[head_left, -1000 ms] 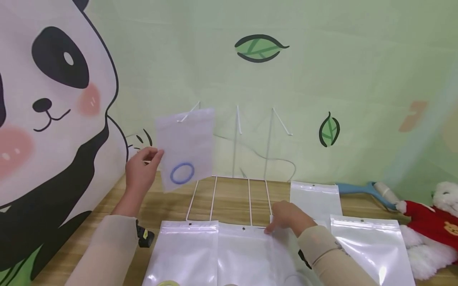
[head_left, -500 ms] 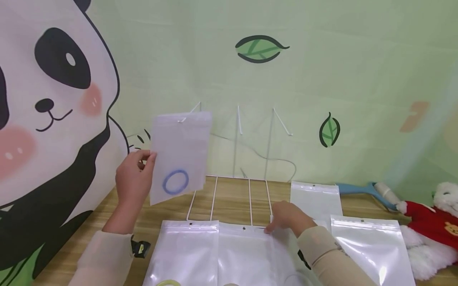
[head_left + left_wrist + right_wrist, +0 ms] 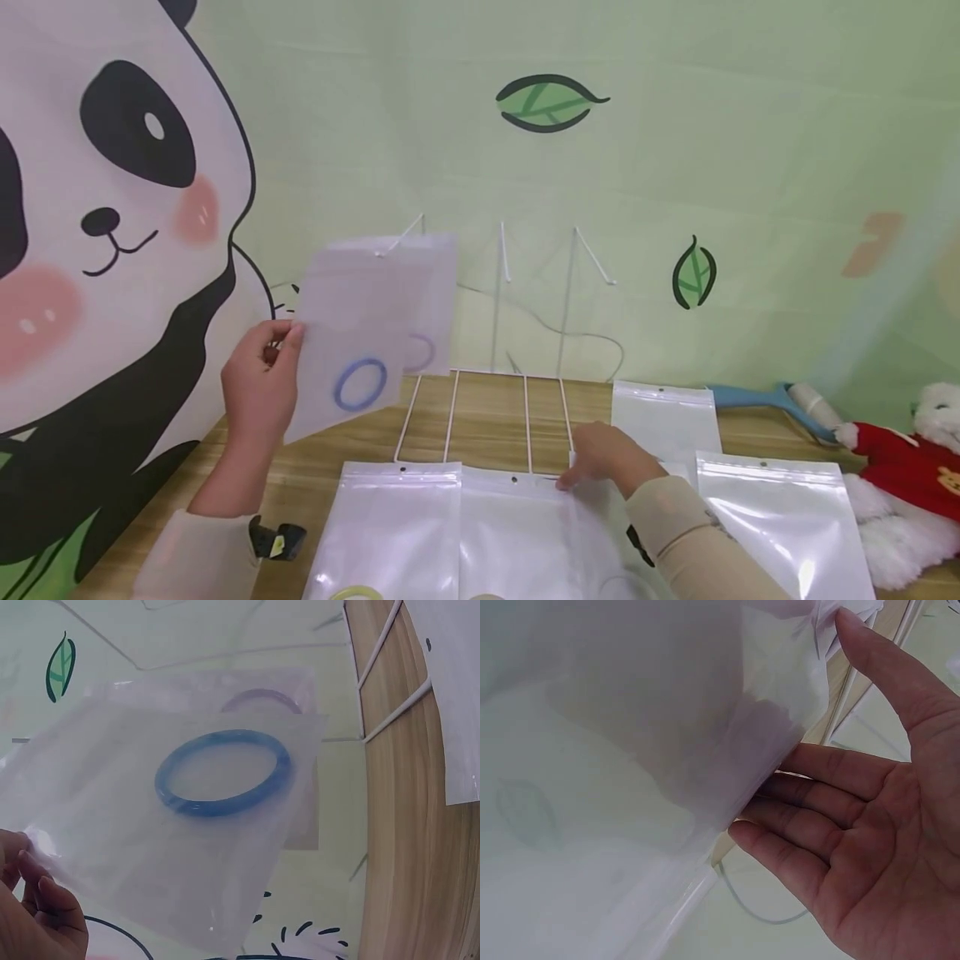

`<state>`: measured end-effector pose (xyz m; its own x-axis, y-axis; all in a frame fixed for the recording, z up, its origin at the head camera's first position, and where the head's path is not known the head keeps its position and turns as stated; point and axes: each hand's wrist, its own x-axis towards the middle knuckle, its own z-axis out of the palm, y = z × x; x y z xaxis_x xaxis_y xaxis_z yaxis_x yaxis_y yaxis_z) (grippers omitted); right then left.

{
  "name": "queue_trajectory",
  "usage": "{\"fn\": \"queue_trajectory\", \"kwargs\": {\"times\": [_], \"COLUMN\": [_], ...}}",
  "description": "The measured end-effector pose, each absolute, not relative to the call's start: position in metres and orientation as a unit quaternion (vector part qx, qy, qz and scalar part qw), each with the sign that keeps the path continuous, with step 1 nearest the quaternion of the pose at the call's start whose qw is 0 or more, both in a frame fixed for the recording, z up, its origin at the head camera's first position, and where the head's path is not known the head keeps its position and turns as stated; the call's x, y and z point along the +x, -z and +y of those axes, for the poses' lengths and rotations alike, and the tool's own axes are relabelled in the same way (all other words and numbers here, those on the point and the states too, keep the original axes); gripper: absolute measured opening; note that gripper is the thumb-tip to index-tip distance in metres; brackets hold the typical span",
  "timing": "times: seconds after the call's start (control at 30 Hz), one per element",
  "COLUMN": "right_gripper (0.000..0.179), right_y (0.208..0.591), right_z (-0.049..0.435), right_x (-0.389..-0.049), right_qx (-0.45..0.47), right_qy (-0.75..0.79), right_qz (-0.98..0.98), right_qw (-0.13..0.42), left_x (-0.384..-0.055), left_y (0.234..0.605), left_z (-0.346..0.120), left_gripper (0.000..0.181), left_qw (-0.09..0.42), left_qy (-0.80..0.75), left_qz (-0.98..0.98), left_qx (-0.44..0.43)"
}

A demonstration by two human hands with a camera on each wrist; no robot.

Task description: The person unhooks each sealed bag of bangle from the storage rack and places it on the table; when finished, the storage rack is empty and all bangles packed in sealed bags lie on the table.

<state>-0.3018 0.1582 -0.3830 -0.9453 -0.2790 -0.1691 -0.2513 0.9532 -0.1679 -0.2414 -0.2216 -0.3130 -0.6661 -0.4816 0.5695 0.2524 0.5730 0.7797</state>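
Note:
My left hand point(image 3: 258, 375) pinches the left edge of a translucent zip bag point(image 3: 341, 321) with a blue bangle point(image 3: 199, 808) inside. The bag is tilted, its top at the white left hook point(image 3: 399, 236); whether the hook passes through its hole cannot be told. Behind it is another zip bag point(image 3: 441, 283), with part of a purplish bangle point(image 3: 262, 694) showing through. Low at the right, my right hand point(image 3: 607, 457) holds the upper edge of a translucent bag point(image 3: 652, 795), thumb on one side and fingertips behind the edge.
Two more white hooks, middle point(image 3: 505, 254) and right point(image 3: 596, 257), stick out from the wire rack. Silvery zip bags lie in front: left point(image 3: 393, 525), middle point(image 3: 513, 525) and right point(image 3: 772, 517). A blue-handled roller point(image 3: 750, 397) and a plush bear point(image 3: 907, 467) are at the right.
My left hand has moved left and down, drawing the blue-bangle bag's edge with it. The bag behind now shows more at the right. My right hand stays put.

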Motion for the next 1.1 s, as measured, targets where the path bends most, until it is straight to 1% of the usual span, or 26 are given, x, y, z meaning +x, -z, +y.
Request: {"fn": "queue_trajectory", "kwargs": {"times": [0.2, 0.37, 0.47, 0.67, 0.93, 1.1], "right_gripper": [0.041, 0.042, 0.042, 0.042, 0.042, 0.042], "right_y": [0.382, 0.383, 0.384, 0.384, 0.380, 0.383], "right_z": [0.158, 0.158, 0.159, 0.159, 0.159, 0.159], "right_x": [-0.303, -0.303, -0.303, -0.302, -0.301, -0.303], "right_qx": [-0.134, -0.136, -0.139, -0.144, -0.143, -0.140], "right_qy": [0.066, 0.064, 0.065, 0.062, 0.057, 0.059], "right_qz": [0.984, 0.984, 0.984, 0.983, 0.984, 0.984], "right_qw": [0.101, 0.098, 0.095, 0.090, 0.090, 0.094], "left_x": [-0.233, -0.233, -0.235, -0.244, -0.272, -0.289], "left_y": [0.309, 0.307, 0.310, 0.325, 0.351, 0.368], "left_z": [-0.222, -0.225, -0.231, -0.248, -0.276, -0.290], "left_gripper": [0.033, 0.034, 0.035, 0.037, 0.045, 0.045], "left_qw": [0.412, 0.400, 0.373, 0.285, 0.198, 0.176], "left_qy": [0.473, 0.498, 0.507, 0.515, 0.571, 0.590], "left_qz": [-0.775, -0.763, -0.767, -0.795, -0.775, -0.763], "left_qx": [0.079, 0.102, 0.123, 0.149, 0.186, 0.197]}}
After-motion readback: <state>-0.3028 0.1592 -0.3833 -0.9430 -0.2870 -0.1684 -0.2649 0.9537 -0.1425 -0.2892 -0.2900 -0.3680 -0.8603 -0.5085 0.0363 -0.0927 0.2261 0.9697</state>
